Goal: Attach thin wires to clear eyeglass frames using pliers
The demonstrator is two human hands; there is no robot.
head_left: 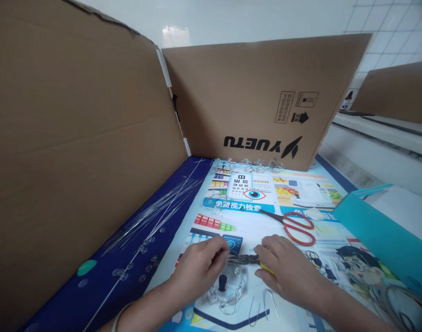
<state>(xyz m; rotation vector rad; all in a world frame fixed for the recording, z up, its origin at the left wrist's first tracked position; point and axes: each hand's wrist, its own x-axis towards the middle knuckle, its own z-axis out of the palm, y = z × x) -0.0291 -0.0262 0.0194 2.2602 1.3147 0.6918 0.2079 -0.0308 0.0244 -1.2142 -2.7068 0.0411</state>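
My left hand (209,260) is closed, thumb and fingers pinched together at the pliers' jaw tips. A ring of wire with clear beads (239,291) hangs or lies just below that pinch and appears to be held in it; the exact grip point is hidden. My right hand (287,269) wraps round the yellow handles of a pair of pliers (246,259), whose dark jaws point left and meet my left fingertips. Bent pieces of thin wire (266,302) lie on the printed sheet below my right hand.
Red-handled scissors (302,228) lie beyond my right hand. Straight wires (155,207) and loose clear beads (141,249) are on the blue strip at left. More beaded wire (255,164) lines the back cardboard panel (252,97). A turquoise box (380,235) and coiled wire (404,302) are at right.
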